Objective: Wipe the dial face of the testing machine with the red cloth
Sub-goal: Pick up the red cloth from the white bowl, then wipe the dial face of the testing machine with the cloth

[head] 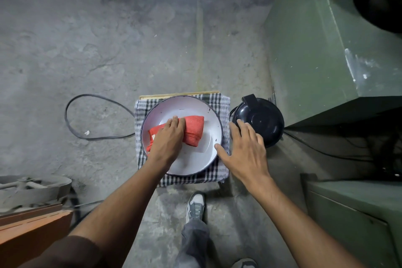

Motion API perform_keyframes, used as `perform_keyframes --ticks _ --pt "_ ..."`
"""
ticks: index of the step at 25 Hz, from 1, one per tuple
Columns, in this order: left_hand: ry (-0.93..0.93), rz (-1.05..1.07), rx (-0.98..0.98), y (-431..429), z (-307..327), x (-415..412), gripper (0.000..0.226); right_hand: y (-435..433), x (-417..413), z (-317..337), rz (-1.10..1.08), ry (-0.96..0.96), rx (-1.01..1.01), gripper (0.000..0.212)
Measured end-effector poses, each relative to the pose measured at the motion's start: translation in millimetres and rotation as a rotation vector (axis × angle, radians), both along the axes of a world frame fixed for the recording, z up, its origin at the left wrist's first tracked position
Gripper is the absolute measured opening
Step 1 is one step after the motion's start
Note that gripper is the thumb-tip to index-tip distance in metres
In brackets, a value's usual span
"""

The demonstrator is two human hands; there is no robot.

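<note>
Left hand [168, 139]: palm down on the red cloth [191, 131], fingers curled loosely over its folded bulk; whether gripping or only pressing cannot be told. Forearm bare, dark sleeve at the upper arm.

Red cloth: folded and rumpled, lying inside the white basin [185, 104], its left end partly under the hand, its right end bare and extending toward the basin's centre.

Right hand [243, 154]: open, fingers spread, nothing held; thumb at the basin's right rim, fingertips reaching over the edge of the black round object [264, 121]. Contact with either not clear.

White basin: round, shallow, dark rim, a few dark specks on the inner wall; seated on the checked cloth [219, 102].

Checked cloth: grey, white and dark plaid, draped over a small stand, pale wooden edge showing at the far side.

Black round object: domed, glossy, with a tab at the upper left; on the floor just beside the stand, to its right.

Black cable [71, 124]: looped on the concrete floor [108, 50], left of the stand.

Green machine body [315, 50]: painted metal, scuffed, along the right edge. Dial face not identifiable.

Shoe [195, 205]: grey and white, below the stand.
</note>
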State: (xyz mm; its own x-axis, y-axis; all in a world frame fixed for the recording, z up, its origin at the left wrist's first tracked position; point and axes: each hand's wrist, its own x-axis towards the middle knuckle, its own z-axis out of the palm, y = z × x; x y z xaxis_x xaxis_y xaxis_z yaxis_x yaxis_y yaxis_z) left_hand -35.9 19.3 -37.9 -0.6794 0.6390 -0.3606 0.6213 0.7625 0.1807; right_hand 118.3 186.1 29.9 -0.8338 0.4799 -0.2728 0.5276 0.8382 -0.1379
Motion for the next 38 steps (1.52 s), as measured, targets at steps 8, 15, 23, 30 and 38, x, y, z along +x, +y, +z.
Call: perform_keyframes --ticks 8,15,23,30,38 --pt "0.223 -0.083 0.152 59 117 -12 0.062 46 -11 101 -0.092 0.153 0.116 0.086" --pt "0.450 -0.157 0.339 130 261 -10 0.059 110 10 230 -0.195 0.336 0.274 0.086" --pt "0.676 -0.326 0.546 222 426 62 0.056 174 115 385 -0.365 0.516 0.519 0.085" --pt "0.811 -0.491 0.709 303 549 179 0.055 211 258 496 -0.538 0.601 0.782 0.086" --pt "0.833 -0.674 0.903 364 635 341 0.058 221 435 567 -0.720 0.579 0.974 0.083"
